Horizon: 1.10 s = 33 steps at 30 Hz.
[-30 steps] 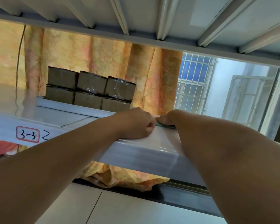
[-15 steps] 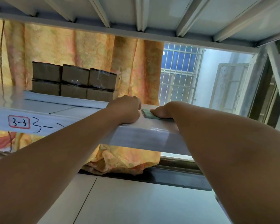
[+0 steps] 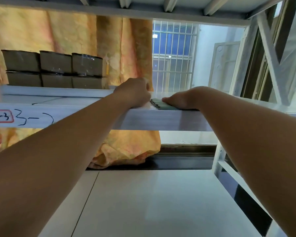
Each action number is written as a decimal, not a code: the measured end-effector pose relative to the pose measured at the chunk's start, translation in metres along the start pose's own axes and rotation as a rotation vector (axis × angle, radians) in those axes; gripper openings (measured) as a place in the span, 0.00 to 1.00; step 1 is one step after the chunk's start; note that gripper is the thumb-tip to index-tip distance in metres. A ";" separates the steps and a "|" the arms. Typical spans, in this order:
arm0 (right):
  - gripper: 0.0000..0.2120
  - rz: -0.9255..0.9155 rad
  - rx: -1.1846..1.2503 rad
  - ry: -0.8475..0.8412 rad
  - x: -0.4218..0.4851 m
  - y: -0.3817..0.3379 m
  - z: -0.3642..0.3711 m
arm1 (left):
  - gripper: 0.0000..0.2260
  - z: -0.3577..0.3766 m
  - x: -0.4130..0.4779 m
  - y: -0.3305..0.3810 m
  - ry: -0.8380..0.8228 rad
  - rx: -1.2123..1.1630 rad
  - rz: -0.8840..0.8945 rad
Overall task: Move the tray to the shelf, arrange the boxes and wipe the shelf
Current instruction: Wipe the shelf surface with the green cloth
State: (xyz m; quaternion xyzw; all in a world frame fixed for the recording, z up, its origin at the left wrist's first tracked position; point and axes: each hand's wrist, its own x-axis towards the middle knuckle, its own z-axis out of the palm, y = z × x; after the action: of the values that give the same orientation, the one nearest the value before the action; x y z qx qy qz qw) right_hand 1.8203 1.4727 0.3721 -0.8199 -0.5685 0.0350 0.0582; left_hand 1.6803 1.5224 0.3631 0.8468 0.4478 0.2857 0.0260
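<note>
We look up along both bare forearms, which reach forward and meet at the near edge of the shelf (image 3: 161, 119).

The left grip (image 3: 133, 93) rests on that edge with its knuckles up and its fingers curled under. A pale patch shows beneath the fingers, and we cannot tell whether they pinch anything.

The right grip (image 3: 181, 101) lies palm down and released, flat on a green cloth (image 3: 162, 106), with the thumb stretched left toward the other grip. The fingers beyond the palm are hidden from us. The cloth lies on the shelf top between the two grips, its dark-stitched left border just beside the left grip.

The white tray (image 3: 50, 91) sits on the same shelf, further in and to the left, well apart from the right grip; the left wrist crosses in front of its right end. On the tray stand the brown boxes (image 3: 55, 69), three side by side and two layers high, wrapped in clear film.

A red-framed label (image 3: 1, 116) reading 3-3 is stuck to the shelf's front beam at the far left, with handwritten marks beside it. Behind the boxes hangs an orange curtain (image 3: 67, 36), and to its right is a barred window (image 3: 171, 53). Below our arms lies the lower shelf (image 3: 152, 202).
</note>
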 end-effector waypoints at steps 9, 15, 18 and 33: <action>0.28 0.001 -0.039 -0.039 -0.005 0.001 -0.006 | 0.17 0.004 0.000 0.003 -0.074 -0.046 0.011; 0.29 0.016 -0.008 -0.041 0.001 -0.004 -0.005 | 0.18 0.004 -0.002 0.007 -0.058 -0.021 0.005; 0.30 0.021 -0.013 -0.058 0.010 -0.004 -0.006 | 0.16 0.006 -0.001 0.006 -0.041 0.002 0.008; 0.35 0.083 -0.002 -0.105 0.074 -0.006 -0.014 | 0.14 0.009 0.005 -0.006 -0.013 -0.052 0.041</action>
State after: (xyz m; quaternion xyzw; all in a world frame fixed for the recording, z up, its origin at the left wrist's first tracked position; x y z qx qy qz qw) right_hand 1.8430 1.5433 0.3876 -0.8399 -0.5363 0.0798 0.0261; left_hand 1.6826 1.5317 0.3562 0.8566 0.4228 0.2922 0.0449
